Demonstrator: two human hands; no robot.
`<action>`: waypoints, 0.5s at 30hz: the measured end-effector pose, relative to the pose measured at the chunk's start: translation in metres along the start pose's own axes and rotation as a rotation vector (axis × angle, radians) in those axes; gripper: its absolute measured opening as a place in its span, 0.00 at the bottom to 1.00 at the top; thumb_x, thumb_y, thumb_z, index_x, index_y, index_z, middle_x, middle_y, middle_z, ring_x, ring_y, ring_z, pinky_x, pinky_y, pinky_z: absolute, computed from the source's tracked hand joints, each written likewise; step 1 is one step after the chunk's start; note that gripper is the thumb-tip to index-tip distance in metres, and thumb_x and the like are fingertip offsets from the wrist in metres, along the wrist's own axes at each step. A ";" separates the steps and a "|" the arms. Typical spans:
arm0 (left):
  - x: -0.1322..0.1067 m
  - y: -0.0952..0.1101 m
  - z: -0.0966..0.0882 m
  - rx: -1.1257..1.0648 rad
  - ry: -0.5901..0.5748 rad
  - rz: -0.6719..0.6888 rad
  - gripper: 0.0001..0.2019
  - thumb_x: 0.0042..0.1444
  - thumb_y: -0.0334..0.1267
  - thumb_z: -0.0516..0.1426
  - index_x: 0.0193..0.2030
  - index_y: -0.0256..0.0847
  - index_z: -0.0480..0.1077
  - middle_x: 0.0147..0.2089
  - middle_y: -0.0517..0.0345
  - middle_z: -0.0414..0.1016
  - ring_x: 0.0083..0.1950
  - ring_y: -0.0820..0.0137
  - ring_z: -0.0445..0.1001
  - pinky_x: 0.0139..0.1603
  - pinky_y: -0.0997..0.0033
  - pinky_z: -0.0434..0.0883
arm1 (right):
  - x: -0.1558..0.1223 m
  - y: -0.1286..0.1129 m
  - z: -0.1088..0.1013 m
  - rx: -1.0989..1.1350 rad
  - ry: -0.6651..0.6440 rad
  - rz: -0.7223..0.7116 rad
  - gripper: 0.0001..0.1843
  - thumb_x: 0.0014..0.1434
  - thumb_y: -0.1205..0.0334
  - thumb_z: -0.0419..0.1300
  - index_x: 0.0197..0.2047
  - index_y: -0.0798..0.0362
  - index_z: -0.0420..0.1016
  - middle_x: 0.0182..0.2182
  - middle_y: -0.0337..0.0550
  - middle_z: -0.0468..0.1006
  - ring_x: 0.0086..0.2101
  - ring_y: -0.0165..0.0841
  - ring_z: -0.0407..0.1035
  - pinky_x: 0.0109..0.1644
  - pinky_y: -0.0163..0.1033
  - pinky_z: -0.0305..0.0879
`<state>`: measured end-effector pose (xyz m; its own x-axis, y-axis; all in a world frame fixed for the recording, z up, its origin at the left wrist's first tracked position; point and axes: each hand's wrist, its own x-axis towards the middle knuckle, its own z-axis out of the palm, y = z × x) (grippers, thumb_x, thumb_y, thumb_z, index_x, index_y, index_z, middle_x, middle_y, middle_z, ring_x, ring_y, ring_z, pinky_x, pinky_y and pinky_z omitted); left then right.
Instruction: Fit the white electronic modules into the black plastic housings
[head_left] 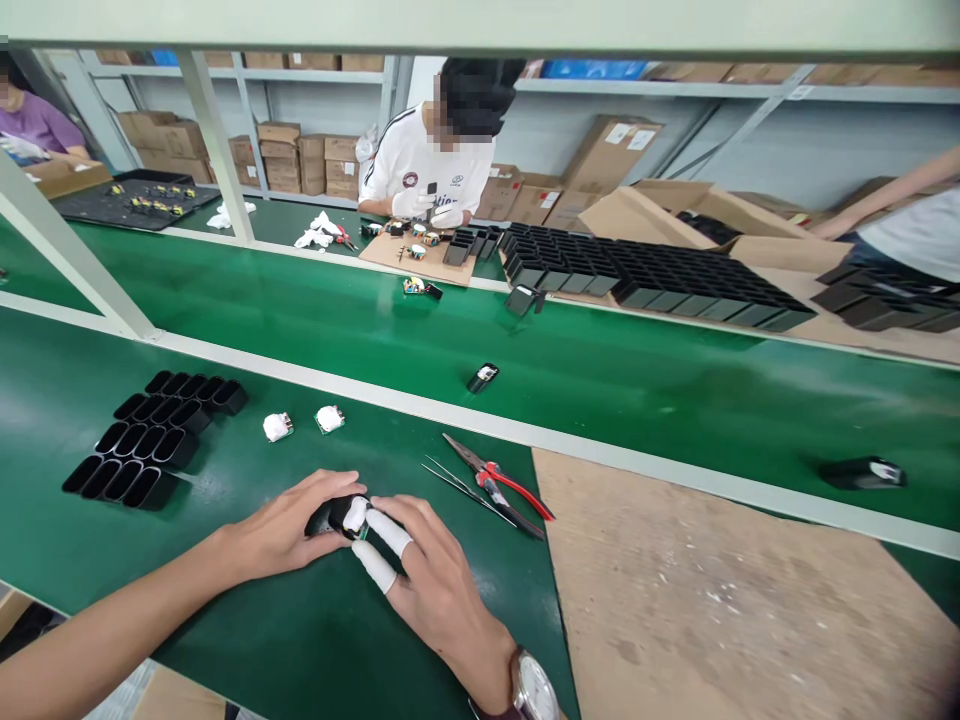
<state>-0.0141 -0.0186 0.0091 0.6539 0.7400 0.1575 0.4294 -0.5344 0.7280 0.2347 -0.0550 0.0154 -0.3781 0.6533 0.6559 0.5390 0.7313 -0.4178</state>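
Observation:
My left hand [304, 525] is wrapped around a black plastic housing [321, 518], which lies tilted just above or on the green table. At the housing's open end sits a circuit board with a white coating [352, 516]. My right hand [431, 565], with white finger cots on two fingers, pinches this board at its outer side. Behind my hands lie two more white-coated circuit boards [277, 427]. Rows of empty black housings [150, 488] stand open side up at the left.
Red-handled pliers [499, 485] and metal tweezers [469, 492] lie right of my hands, beside a wooden board [735, 590]. A green conveyor belt [360, 345] carries filled housings [483, 377]. Across it a co-worker [427, 165] handles parts near many black housings [660, 275]. A metal post [75, 255] rises at left.

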 end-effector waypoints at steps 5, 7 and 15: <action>0.000 0.000 0.002 -0.048 0.000 0.020 0.33 0.71 0.34 0.60 0.76 0.58 0.51 0.70 0.49 0.70 0.70 0.58 0.72 0.68 0.52 0.75 | 0.000 -0.002 -0.002 -0.011 -0.055 0.017 0.10 0.66 0.70 0.65 0.48 0.50 0.73 0.55 0.53 0.78 0.53 0.46 0.74 0.50 0.53 0.77; 0.001 0.000 0.002 -0.070 0.008 0.028 0.32 0.71 0.33 0.59 0.75 0.56 0.53 0.70 0.49 0.71 0.69 0.59 0.74 0.69 0.52 0.75 | 0.001 -0.003 0.000 -0.043 -0.109 0.037 0.08 0.67 0.69 0.65 0.47 0.51 0.73 0.57 0.54 0.77 0.56 0.47 0.73 0.53 0.54 0.77; -0.002 -0.003 0.003 -0.055 0.016 -0.080 0.32 0.70 0.36 0.59 0.76 0.53 0.52 0.68 0.50 0.74 0.63 0.61 0.80 0.63 0.58 0.79 | 0.006 -0.001 0.011 -0.024 -0.163 0.048 0.14 0.72 0.62 0.60 0.59 0.51 0.72 0.58 0.54 0.76 0.56 0.44 0.72 0.56 0.53 0.76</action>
<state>-0.0153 -0.0197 0.0046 0.6084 0.7863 0.1078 0.4449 -0.4503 0.7741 0.2242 -0.0497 0.0126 -0.4671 0.7122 0.5240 0.5765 0.6947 -0.4303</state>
